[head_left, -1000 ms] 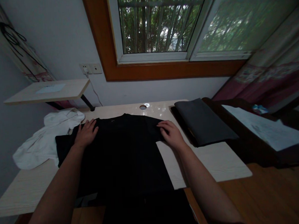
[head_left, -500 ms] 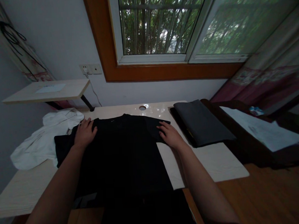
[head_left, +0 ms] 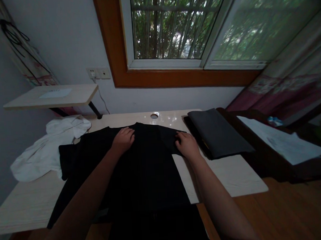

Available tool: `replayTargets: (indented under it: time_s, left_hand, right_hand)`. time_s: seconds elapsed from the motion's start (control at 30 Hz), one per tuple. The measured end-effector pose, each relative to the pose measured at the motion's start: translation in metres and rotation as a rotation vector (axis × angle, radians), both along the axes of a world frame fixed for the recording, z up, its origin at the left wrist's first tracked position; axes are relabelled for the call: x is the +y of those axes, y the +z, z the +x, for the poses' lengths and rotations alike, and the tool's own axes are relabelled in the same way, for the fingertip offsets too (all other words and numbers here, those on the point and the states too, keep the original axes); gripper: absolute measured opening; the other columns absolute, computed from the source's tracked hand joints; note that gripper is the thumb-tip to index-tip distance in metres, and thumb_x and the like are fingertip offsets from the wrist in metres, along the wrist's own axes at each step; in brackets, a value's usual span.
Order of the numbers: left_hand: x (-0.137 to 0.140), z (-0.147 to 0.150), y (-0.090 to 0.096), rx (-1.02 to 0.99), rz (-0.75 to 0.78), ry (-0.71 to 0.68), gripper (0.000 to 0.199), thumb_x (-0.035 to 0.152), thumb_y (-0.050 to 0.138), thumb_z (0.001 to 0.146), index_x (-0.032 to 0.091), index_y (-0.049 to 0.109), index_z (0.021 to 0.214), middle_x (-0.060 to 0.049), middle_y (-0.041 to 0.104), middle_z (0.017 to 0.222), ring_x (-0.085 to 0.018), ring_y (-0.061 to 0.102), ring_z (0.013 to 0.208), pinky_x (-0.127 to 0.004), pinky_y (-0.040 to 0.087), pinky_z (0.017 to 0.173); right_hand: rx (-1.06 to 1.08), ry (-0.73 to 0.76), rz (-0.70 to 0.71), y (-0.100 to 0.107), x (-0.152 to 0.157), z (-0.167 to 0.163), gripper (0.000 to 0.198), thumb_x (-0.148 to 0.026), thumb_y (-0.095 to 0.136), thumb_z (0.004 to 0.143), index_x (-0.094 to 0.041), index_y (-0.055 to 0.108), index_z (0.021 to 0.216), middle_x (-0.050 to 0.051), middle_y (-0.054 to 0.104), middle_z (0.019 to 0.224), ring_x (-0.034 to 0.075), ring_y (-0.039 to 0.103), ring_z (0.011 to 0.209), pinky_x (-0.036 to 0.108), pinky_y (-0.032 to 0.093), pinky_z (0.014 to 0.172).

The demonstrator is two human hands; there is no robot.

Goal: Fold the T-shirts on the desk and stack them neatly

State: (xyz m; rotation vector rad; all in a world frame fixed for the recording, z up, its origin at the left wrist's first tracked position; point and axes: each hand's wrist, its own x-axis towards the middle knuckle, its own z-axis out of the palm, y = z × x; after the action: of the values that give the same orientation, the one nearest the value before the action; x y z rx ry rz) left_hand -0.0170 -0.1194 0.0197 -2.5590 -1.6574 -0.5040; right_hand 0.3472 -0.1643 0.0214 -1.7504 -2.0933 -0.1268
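Note:
A black T-shirt [head_left: 149, 167] lies spread on the pale wooden desk [head_left: 234, 173], its collar toward the window. My left hand [head_left: 123, 139] rests on the shirt just below the neckline, fingers stretched out. On the sleeve at the right lies my right hand [head_left: 187, 143], its fingers apart and a little bent, with nothing seen lifted in them. The other sleeve [head_left: 67, 158] extends to the left, touching a crumpled white garment [head_left: 43, 152]. The lower part of the shirt is dark and hard to tell from my own dark clothing.
A dark grey folder or case [head_left: 218, 132] lies to the right of the shirt. A small raised shelf [head_left: 53, 97] with a paper on it stands at the back left. Farther right, a white sheet [head_left: 281, 141] lies on dark furniture. A cable hole [head_left: 154, 116] is near the desk's back edge.
My left hand has moved right, from the shirt's left shoulder area to near the collar. The shirt's left side now spreads farther out over the desk. My right hand stays on the sleeve, its fingers more bent.

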Motion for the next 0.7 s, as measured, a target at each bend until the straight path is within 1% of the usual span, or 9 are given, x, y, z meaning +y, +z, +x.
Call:
replayTargets:
  time_s: [0.1,0.17,0.27,0.37,0.47,0.53,0.6,0.7]
  left_hand:
    - [0.011,0.022,0.0,-0.024,-0.015,0.02,0.053,0.042,0.05,0.096,0.021,0.06,0.143,-0.012,0.064,0.141,-0.028,0.054,0.136,-0.043,0.037,0.121]
    - [0.017,0.031,-0.001,-0.026,0.0,0.062,0.053,0.042,0.049,0.097,0.022,0.058,0.145,-0.013,0.06,0.145,-0.029,0.053,0.137,-0.046,0.036,0.122]
    - [0.022,0.037,-0.004,-0.018,0.017,0.134,0.051,0.041,0.044,0.1,0.027,0.054,0.148,-0.012,0.056,0.15,-0.03,0.047,0.142,-0.056,0.026,0.124]
    - [0.024,0.037,-0.007,-0.021,0.012,0.165,0.051,0.039,0.041,0.101,0.028,0.051,0.149,-0.011,0.053,0.154,-0.031,0.041,0.147,-0.062,0.019,0.125]
    - [0.025,0.038,-0.007,-0.028,0.012,0.164,0.053,0.038,0.044,0.099,0.026,0.049,0.15,-0.012,0.055,0.152,-0.032,0.039,0.148,-0.064,0.016,0.125]
    - [0.025,0.041,-0.004,-0.031,0.034,0.155,0.054,0.035,0.047,0.097,0.023,0.048,0.15,-0.013,0.058,0.149,-0.032,0.039,0.148,-0.063,0.016,0.125]
    - [0.025,0.049,0.0,-0.03,0.074,0.122,0.055,0.03,0.048,0.096,0.021,0.049,0.15,-0.013,0.057,0.149,-0.031,0.039,0.149,-0.059,0.016,0.127]
    - [0.024,0.068,0.006,-0.017,0.12,0.026,0.052,0.028,0.043,0.098,0.019,0.054,0.148,-0.012,0.053,0.153,-0.028,0.037,0.15,-0.053,0.018,0.129]
  right_hand:
    - [-0.026,-0.041,0.019,0.004,-0.002,-0.002,0.028,-0.021,0.056,0.088,-0.02,0.069,0.113,0.013,0.072,0.122,0.031,0.062,0.115,0.044,0.043,0.104]
    - [-0.041,-0.07,0.014,0.005,-0.003,-0.003,0.025,-0.023,0.056,0.088,-0.021,0.069,0.11,0.013,0.072,0.116,0.031,0.062,0.112,0.044,0.043,0.102]
    - [-0.05,-0.097,0.018,0.004,-0.004,-0.004,0.023,-0.024,0.055,0.091,-0.023,0.066,0.111,0.013,0.071,0.115,0.031,0.061,0.112,0.044,0.043,0.101]
    - [-0.049,-0.105,0.045,0.001,-0.005,-0.004,0.027,-0.022,0.051,0.094,-0.023,0.063,0.117,0.014,0.069,0.125,0.031,0.06,0.118,0.046,0.04,0.106]
    - [-0.036,-0.091,0.054,-0.003,-0.005,-0.002,0.031,-0.02,0.048,0.096,-0.024,0.061,0.123,0.014,0.065,0.135,0.031,0.056,0.128,0.049,0.037,0.11]
    - [-0.026,-0.078,0.046,-0.005,-0.003,0.0,0.032,-0.019,0.047,0.097,-0.024,0.06,0.126,0.013,0.063,0.14,0.031,0.052,0.135,0.051,0.037,0.111]
    - [-0.017,-0.07,0.032,-0.008,0.0,0.003,0.034,-0.02,0.046,0.098,-0.023,0.06,0.128,0.012,0.061,0.144,0.032,0.049,0.139,0.053,0.036,0.113]
    - [0.011,-0.065,0.015,-0.013,0.005,0.008,0.036,-0.02,0.046,0.098,-0.023,0.061,0.131,0.011,0.059,0.147,0.032,0.047,0.142,0.057,0.034,0.115]
